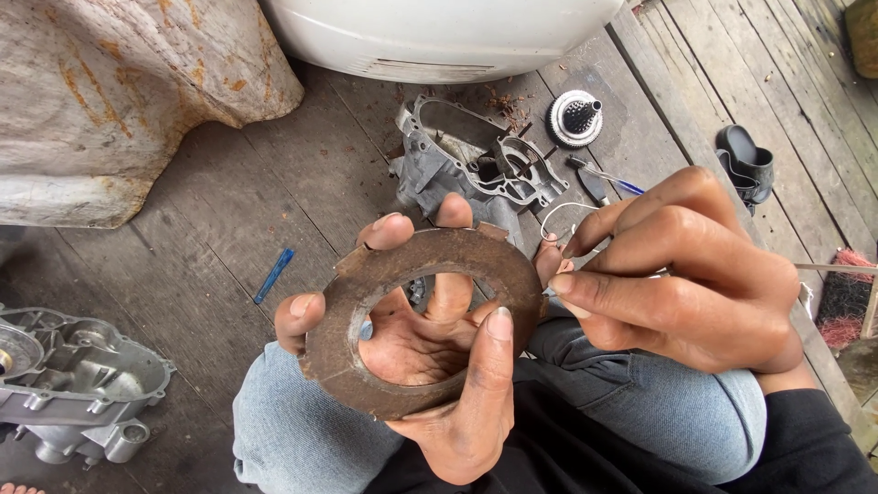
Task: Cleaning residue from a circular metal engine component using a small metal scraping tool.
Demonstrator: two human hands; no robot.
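My left hand (pixel 437 366) holds a rusty brown friction ring (pixel 347 316), a flat disc with a wide round hole and small tabs on its rim. Fingers wrap around its edge and the thumb presses on its lower right face. My right hand (pixel 695 274) sits just right of the ring, its fingers pinched together at the ring's right edge on something thin that I cannot make out. Both hands hover over my knees in blue jeans (pixel 293 439).
On the wooden plank floor lie a grey engine casing (pixel 476 160), a ribbed round clutch part (pixel 576 117), pliers with blue handles (pixel 604 178), a wire loop (pixel 560 215), a blue strip (pixel 273 274), another silver casing (pixel 73 384) at left, and black sandals (pixel 745 160).
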